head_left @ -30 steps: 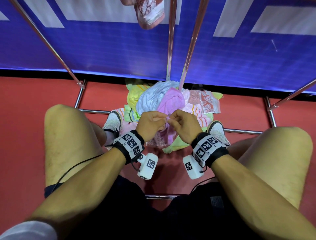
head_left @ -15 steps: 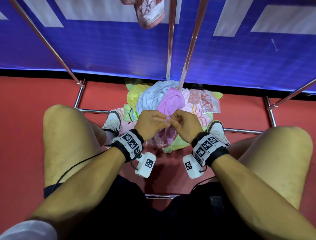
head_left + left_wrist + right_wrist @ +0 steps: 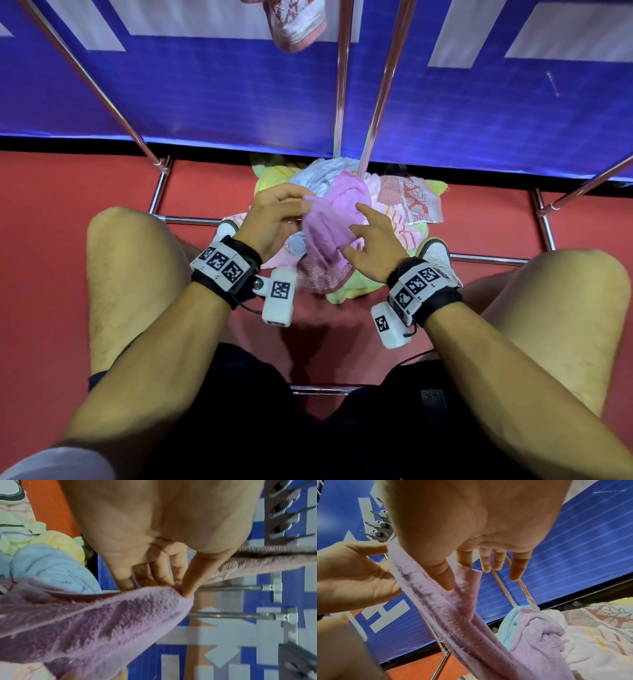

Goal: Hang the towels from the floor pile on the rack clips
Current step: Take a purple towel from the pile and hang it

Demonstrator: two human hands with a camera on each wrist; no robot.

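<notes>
A purple towel (image 3: pixel 329 222) rises from the floor pile (image 3: pixel 404 205) between my feet. My left hand (image 3: pixel 303 204) pinches its top corner between thumb and fingertips, as the left wrist view shows (image 3: pixel 180 588). My right hand (image 3: pixel 352 229) is just right of it with straight, spread fingers. Its thumb (image 3: pixel 445 577) rests on the towel (image 3: pixel 453 615), and the towel's edge passes loosely between thumb and forefinger. Rack clips (image 3: pixel 380 524) hang above, also in the left wrist view (image 3: pixel 281 513). A pink patterned towel (image 3: pixel 294 24) hangs at the top.
Chrome rack poles (image 3: pixel 339 85) rise right behind the pile, and base bars (image 3: pixel 191 219) run along the red floor. A blue banner wall (image 3: pixel 205 96) closes the back. My shoes (image 3: pixel 435 253) and bare knees flank the pile. A light blue towel (image 3: pixel 315 174) lies beneath the purple one.
The hands were pinching together at one spot; now they are apart. The left has lifted the purple corner up and left, and the right hand's fingers have straightened.
</notes>
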